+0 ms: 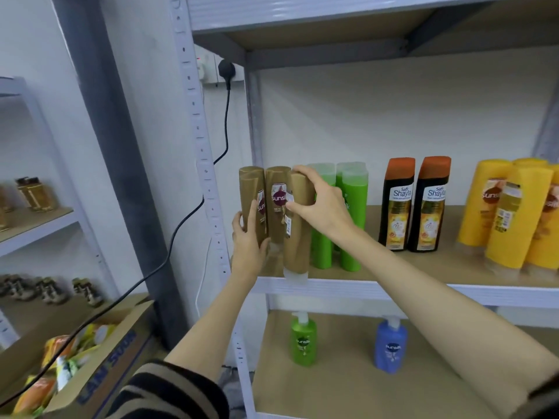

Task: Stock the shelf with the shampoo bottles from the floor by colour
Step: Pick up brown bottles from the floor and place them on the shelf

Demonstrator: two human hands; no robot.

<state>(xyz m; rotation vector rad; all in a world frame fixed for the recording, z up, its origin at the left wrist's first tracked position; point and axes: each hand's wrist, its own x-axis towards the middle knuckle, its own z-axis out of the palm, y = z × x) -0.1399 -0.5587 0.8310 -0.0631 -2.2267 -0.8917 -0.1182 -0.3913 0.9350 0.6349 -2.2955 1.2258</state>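
Nearest the camera, a striped sleeve [169,388] covers the left arm, and low on the left an open cardboard box [99,358] holds orange and yellow packets, with a black cable [169,246] running across it up to a wall socket. On the lower shelf board [348,388] stand a green pump bottle [304,340] and a blue pump bottle [391,346], well apart. Higher up, both bare forearms reach to the left end of the middle shelf [393,293]. The left hand [248,241] wraps fingers and thumb round the lower part of the leftmost brown bottle [254,204]. The right hand [320,204] curls its fingers over the top of the front brown bottle [298,237], thumb pressed on its label side; that bottle stands cap-down at the shelf's front edge, touching another brown bottle [278,201] behind it. Just right of this brown group stand the green bottles [351,219], then two black bottles with orange caps [414,207], then the yellow bottles [511,216] at the far right. Off to the left, a second rack [33,225] carries small jars, blurred
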